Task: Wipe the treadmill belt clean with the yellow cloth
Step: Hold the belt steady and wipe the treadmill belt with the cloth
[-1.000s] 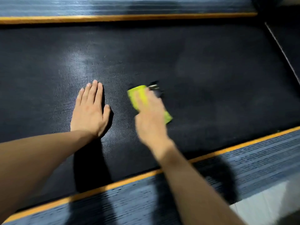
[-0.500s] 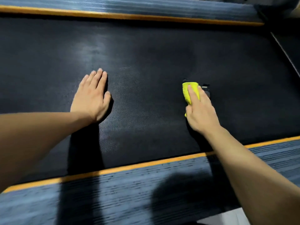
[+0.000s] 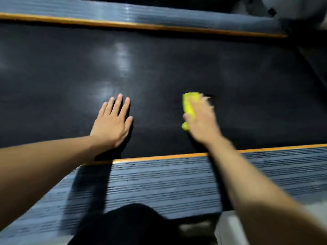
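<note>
The black treadmill belt (image 3: 159, 68) fills the middle of the view. My right hand (image 3: 201, 121) presses the folded yellow cloth (image 3: 189, 105) flat against the belt, right of centre; the hand is blurred by motion and covers most of the cloth. My left hand (image 3: 113, 122) lies flat on the belt to the left, fingers spread, with nothing in it.
A ribbed blue-grey side rail (image 3: 177, 183) with an orange edge strip (image 3: 159, 157) runs along the near side of the belt. A matching rail (image 3: 123, 14) runs along the far side. A dark knee (image 3: 131, 225) shows at the bottom.
My right hand swept the cloth to the right across the belt and has come back slightly left. The view shifted; my left hand stayed flat on the belt.
</note>
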`<action>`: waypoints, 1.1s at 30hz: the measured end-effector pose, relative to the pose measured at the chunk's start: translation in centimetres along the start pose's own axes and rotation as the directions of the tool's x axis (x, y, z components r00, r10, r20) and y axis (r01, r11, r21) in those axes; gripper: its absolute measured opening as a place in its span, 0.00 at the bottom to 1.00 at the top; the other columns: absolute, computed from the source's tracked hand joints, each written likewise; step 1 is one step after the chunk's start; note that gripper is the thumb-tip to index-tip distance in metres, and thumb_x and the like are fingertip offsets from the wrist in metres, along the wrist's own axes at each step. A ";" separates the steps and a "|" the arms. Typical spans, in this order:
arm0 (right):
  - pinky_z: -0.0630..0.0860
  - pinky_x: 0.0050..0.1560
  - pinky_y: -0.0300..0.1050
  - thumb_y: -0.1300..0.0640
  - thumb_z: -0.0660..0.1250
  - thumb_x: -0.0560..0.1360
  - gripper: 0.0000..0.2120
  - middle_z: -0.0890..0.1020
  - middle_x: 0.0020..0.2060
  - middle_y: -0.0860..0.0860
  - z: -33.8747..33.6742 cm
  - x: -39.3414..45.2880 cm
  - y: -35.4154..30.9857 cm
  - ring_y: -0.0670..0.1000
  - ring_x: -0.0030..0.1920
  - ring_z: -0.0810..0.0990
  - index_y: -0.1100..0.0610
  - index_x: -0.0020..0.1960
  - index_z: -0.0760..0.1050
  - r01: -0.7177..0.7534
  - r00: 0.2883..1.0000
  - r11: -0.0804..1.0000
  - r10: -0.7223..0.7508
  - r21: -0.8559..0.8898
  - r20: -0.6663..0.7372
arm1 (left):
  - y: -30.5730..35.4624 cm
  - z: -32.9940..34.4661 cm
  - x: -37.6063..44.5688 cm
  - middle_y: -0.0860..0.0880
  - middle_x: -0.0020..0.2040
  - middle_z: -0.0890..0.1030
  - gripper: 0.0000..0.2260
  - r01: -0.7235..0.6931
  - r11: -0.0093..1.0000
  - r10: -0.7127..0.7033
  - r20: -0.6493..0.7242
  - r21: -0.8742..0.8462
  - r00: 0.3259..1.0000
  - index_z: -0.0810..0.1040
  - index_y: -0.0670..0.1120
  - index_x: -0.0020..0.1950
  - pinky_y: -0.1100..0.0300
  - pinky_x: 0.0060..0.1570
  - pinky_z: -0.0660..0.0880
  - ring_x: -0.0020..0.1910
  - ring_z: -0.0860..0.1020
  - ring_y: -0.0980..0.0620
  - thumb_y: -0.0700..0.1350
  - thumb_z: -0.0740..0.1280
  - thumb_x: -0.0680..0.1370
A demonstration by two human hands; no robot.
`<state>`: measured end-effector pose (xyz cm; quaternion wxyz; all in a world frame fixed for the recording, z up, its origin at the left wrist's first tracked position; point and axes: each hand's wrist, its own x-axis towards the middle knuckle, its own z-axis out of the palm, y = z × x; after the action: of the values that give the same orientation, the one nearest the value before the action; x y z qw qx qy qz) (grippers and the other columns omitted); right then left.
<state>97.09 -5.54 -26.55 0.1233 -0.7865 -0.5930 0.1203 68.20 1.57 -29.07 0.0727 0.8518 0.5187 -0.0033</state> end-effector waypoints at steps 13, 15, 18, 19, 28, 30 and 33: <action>0.55 0.77 0.58 0.53 0.63 0.76 0.37 0.52 0.80 0.56 1.6 -2.8 -3.8 0.57 0.79 0.53 0.49 0.80 0.51 0.161 0.983 0.982 -0.151 -0.096 0.106 | -0.8 0.5 -0.5 0.45 0.84 0.51 0.29 -0.015 0.999 0.013 -0.051 -0.042 0.999 0.50 0.49 0.84 0.49 0.81 0.45 0.82 0.49 0.43 0.57 0.42 0.83; 0.59 0.75 0.58 0.54 0.64 0.75 0.36 0.55 0.79 0.60 -0.2 -2.7 1.2 0.61 0.77 0.57 0.51 0.80 0.53 -0.002 0.999 0.991 0.007 -0.130 0.037 | -0.8 0.5 -0.7 0.45 0.84 0.51 0.28 -0.005 0.999 0.003 -0.057 -0.047 0.998 0.49 0.49 0.84 0.50 0.81 0.44 0.83 0.48 0.44 0.57 0.42 0.84; 0.54 0.76 0.57 0.55 0.60 0.79 0.32 0.51 0.79 0.62 -2.3 -3.3 5.4 0.63 0.77 0.54 0.52 0.80 0.53 -0.236 0.972 0.970 0.236 -0.053 0.003 | -0.7 0.4 -0.8 0.46 0.84 0.51 0.28 0.008 0.998 -0.012 -0.063 -0.063 0.998 0.49 0.49 0.84 0.50 0.81 0.43 0.83 0.48 0.45 0.57 0.42 0.84; 0.53 0.77 0.57 0.56 0.58 0.79 0.31 0.50 0.79 0.62 -2.3 -3.5 5.4 0.64 0.78 0.52 0.53 0.80 0.53 -0.276 0.961 0.961 0.277 -0.032 -0.001 | -0.6 0.4 -0.8 0.46 0.84 0.51 0.28 0.008 0.998 -0.012 -0.064 -0.062 0.998 0.49 0.49 0.84 0.50 0.81 0.44 0.83 0.48 0.45 0.57 0.42 0.84; 0.42 0.79 0.55 0.58 0.63 0.75 0.36 0.47 0.81 0.57 5.2 -5.3 -15.0 0.55 0.80 0.44 0.49 0.80 0.52 0.196 0.970 0.974 -0.209 0.111 0.121 | -0.8 0.6 -0.6 0.45 0.83 0.53 0.28 -0.003 0.997 -0.002 -0.065 -0.074 0.998 0.53 0.47 0.83 0.49 0.80 0.46 0.82 0.51 0.43 0.54 0.44 0.83; 0.43 0.80 0.53 0.61 0.63 0.74 0.37 0.48 0.81 0.54 4.8 -4.8 -13.9 0.53 0.80 0.45 0.47 0.80 0.54 0.218 0.960 0.967 -0.237 0.134 0.150 | -1.0 0.5 -0.7 0.44 0.83 0.54 0.29 -0.007 0.998 0.003 -0.058 -0.069 0.998 0.53 0.46 0.83 0.48 0.80 0.47 0.82 0.52 0.42 0.54 0.43 0.83; 0.55 0.78 0.51 0.59 0.63 0.67 0.39 0.59 0.78 0.59 2.9 -4.2 -7.5 0.59 0.77 0.58 0.51 0.78 0.62 0.143 0.986 0.987 -0.148 0.069 0.079 | -0.8 0.3 -0.6 0.44 0.83 0.54 0.29 -0.002 0.998 0.000 -0.039 -0.057 0.999 0.54 0.47 0.83 0.48 0.80 0.48 0.82 0.53 0.42 0.53 0.44 0.82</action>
<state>88.19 -7.47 -26.53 0.1317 -0.7310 -0.6495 0.1625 67.18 1.34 -29.39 0.0866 0.8496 0.5195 0.0280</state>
